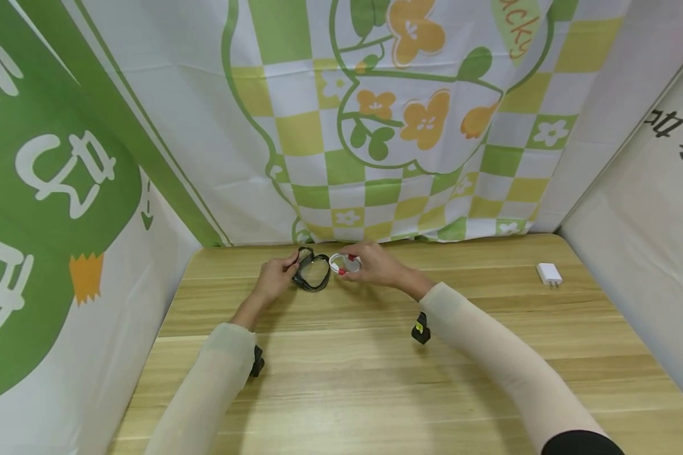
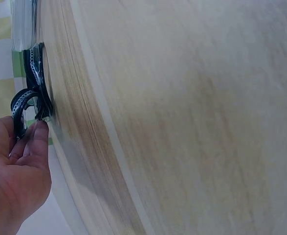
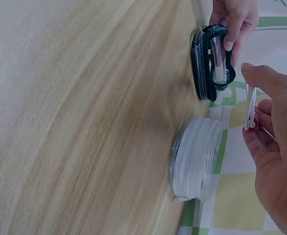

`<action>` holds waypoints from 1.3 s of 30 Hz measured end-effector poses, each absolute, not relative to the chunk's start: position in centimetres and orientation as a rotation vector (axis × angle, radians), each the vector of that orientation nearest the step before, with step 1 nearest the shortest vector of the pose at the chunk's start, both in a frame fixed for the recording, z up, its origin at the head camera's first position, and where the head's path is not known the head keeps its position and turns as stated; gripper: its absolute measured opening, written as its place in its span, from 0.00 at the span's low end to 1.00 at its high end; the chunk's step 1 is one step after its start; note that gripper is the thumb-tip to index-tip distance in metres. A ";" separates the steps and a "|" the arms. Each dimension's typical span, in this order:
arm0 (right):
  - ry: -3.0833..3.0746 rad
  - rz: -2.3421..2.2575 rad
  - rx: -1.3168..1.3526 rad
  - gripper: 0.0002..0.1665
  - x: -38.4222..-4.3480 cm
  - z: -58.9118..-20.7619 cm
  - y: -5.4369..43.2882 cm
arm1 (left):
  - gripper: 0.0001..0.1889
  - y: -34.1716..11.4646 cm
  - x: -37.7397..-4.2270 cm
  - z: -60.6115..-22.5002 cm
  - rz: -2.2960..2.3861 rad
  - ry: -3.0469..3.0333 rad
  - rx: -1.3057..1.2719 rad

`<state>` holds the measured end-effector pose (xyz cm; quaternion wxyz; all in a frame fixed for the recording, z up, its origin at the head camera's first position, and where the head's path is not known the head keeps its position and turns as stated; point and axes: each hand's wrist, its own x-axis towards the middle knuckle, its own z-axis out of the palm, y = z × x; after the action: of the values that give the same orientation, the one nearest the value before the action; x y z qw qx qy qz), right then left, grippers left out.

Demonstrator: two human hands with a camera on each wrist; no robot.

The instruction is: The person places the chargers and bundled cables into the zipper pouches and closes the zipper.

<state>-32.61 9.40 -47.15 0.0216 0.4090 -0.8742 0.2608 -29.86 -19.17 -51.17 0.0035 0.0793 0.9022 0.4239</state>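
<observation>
My left hand (image 1: 274, 278) pinches the edge of a small clear round case with a black zipper rim (image 1: 313, 284), near the back of the table. Its lid stands raised from its base, as the right wrist view shows on the black-trimmed case (image 3: 202, 66). My right hand (image 1: 380, 264) holds a coiled white cable with red parts (image 1: 334, 265) between thumb and fingers, just to the right of the black-trimmed case. Below the cable, in the right wrist view, a clear round case with a white rim (image 3: 194, 159) stands on the table.
A white plug charger (image 1: 549, 273) lies at the right rear of the wooden table (image 1: 341, 379), prongs toward me. Printed cloth (image 1: 296, 133) hangs right behind the table's back edge, with more cloth on both sides. A dark wrist camera (image 1: 421, 328) hangs below my right forearm.
</observation>
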 end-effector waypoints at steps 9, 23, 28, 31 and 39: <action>-2.745 0.801 1.246 0.35 -32.4 -47.3 8.5 | 0.23 -19.1 -30.0 -51.3 1.322 2.845 0.260; -2.794 0.681 1.169 0.38 -32.7 -47.7 6.8 | 0.22 -19.1 -30.2 -51.6 1.319 2.883 0.283; -2.819 0.671 1.159 0.38 -32.9 -47.6 6.4 | 0.22 -19.1 -30.2 -51.7 1.315 2.912 0.287; -2.858 0.699 1.141 0.38 -33.0 -47.5 6.1 | 0.22 -19.1 -30.2 -51.7 1.310 2.902 0.264; -2.886 0.673 1.126 0.38 -33.4 -48.0 5.4 | 0.22 -19.2 -30.3 -51.6 1.286 2.904 0.255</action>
<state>-33.41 5.35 -47.99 -0.0144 0.3553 -0.9102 0.2124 -30.30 -19.20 -51.64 -0.0224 0.0801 0.9112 0.4035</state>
